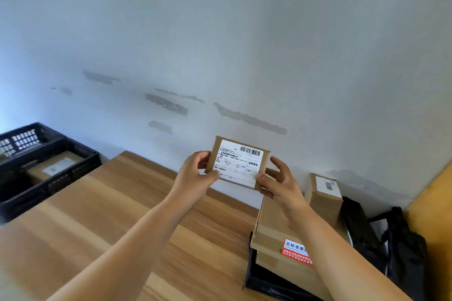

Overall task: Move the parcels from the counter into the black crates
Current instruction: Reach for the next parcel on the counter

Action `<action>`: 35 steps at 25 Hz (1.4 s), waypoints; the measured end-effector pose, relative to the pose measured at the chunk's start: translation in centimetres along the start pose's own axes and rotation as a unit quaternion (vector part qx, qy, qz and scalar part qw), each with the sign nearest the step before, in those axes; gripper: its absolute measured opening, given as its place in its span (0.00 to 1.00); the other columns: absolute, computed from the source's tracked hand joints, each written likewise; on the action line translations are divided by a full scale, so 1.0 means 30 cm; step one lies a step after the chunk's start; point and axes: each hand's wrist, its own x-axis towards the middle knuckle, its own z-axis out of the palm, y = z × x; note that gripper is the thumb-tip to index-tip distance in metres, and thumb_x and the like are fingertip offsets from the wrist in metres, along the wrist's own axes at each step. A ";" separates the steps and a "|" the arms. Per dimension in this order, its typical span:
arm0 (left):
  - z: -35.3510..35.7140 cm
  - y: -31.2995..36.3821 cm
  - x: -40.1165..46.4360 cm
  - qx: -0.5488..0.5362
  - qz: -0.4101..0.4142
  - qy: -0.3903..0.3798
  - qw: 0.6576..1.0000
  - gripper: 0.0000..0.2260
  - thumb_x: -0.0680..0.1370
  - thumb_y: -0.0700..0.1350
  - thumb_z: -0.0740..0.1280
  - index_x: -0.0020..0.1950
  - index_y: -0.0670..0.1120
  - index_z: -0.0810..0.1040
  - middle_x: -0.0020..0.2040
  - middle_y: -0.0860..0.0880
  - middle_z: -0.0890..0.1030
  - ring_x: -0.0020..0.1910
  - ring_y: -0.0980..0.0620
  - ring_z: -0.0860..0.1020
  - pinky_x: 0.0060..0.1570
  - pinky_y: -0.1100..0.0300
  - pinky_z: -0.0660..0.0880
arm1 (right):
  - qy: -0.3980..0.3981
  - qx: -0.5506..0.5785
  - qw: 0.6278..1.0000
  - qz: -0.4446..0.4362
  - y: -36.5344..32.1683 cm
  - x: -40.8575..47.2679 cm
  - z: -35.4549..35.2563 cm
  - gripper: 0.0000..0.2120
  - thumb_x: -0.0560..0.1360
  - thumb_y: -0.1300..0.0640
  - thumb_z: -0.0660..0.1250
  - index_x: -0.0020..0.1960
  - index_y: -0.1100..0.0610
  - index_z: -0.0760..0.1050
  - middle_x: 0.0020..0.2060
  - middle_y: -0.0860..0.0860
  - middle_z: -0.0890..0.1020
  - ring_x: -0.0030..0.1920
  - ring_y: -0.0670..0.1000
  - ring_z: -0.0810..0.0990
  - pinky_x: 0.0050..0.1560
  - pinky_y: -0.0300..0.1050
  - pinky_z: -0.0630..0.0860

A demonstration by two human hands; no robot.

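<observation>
I hold a small flat cardboard parcel (238, 162) with a white barcode label, lifted above the wooden counter (102, 222) in front of the wall. My left hand (195, 176) grips its left edge and my right hand (281, 183) grips its lower right corner. More cardboard parcels lie on the counter at the right: a stacked box with a red sticker (276, 234) and a smaller labelled box (324, 194). Two black crates (80, 154) stand at the left; the nearer one holds a labelled brown parcel (55, 166).
Black plastic mailer bags (401, 247) are heaped at the counter's right end, one under the stacked boxes (266, 283). A yellow panel (435, 203) closes off the right side. The scuffed white wall (220, 56) runs behind the counter.
</observation>
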 end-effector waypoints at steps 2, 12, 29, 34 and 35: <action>-0.060 -0.055 -0.031 0.002 -0.029 0.040 0.999 0.16 0.73 0.35 0.69 0.56 0.51 0.74 0.49 0.57 0.80 0.50 0.63 0.77 0.48 0.67 0.72 | -0.054 -0.016 0.998 0.001 0.040 0.020 0.080 0.37 0.66 0.51 0.77 0.69 0.39 0.64 0.63 0.51 0.76 0.59 0.52 0.79 0.63 0.55 0.75; -0.560 -0.281 -0.203 0.018 -0.095 0.150 0.984 0.18 0.72 0.30 0.67 0.56 0.49 0.75 0.47 0.60 0.79 0.48 0.62 0.77 0.48 0.68 0.72 | -0.191 -0.053 0.980 0.004 0.137 -0.021 0.630 0.37 0.71 0.56 0.74 0.72 0.37 0.60 0.63 0.46 0.72 0.60 0.45 0.76 0.51 0.41 0.79; -1.860 -0.676 -0.355 0.029 -0.124 0.246 0.961 0.16 0.76 0.34 0.66 0.60 0.50 0.76 0.51 0.55 0.81 0.50 0.64 0.77 0.43 0.73 0.72 | -0.344 -0.073 0.936 0.012 0.185 -0.159 2.018 0.33 0.67 0.57 0.73 0.64 0.32 0.66 0.63 0.46 0.77 0.52 0.50 0.76 0.41 0.35 0.74; -2.027 -0.759 -0.288 0.046 -0.137 0.270 0.952 0.15 0.76 0.36 0.67 0.59 0.51 0.76 0.50 0.57 0.81 0.49 0.64 0.77 0.44 0.71 0.72 | -0.364 -0.093 0.927 0.007 0.196 -0.063 2.236 0.36 0.64 0.53 0.74 0.66 0.32 0.64 0.64 0.45 0.75 0.55 0.50 0.78 0.49 0.43 0.74; -2.063 -0.774 -0.265 0.048 -0.139 0.274 0.950 0.15 0.76 0.36 0.67 0.59 0.52 0.76 0.50 0.57 0.81 0.49 0.64 0.77 0.44 0.71 0.72 | -0.372 -0.097 0.923 0.005 0.199 -0.035 2.281 0.37 0.64 0.54 0.74 0.67 0.34 0.64 0.64 0.45 0.75 0.55 0.48 0.79 0.51 0.44 0.75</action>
